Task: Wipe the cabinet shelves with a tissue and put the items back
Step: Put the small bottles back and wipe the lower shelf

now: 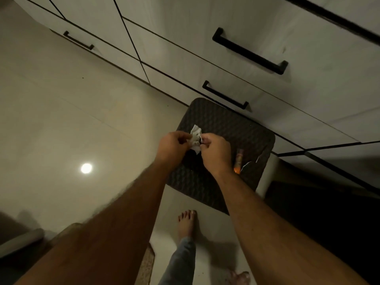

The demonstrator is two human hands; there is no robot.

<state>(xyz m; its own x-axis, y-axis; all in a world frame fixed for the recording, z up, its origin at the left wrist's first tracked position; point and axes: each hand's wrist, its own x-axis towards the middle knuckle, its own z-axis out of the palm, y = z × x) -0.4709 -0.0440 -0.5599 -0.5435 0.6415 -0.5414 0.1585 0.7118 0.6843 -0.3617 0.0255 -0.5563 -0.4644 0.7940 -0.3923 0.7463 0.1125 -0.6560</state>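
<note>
A crumpled white tissue [195,139] is held between both hands in front of me, above the floor. My left hand [172,146] pinches its left side and my right hand [216,153] pinches its right side, fingers curled. The white cabinet [236,64] with black bar handles [248,50] runs across the top of the view, its drawers and doors closed. No shelf is visible.
A dark woven mat [224,124] lies on the pale tiled floor [61,120] below the cabinet. On the mat, right of my hands, lies a small orange-ended tube [238,161] beside thin white scraps. My bare foot [186,223] stands near the mat's edge.
</note>
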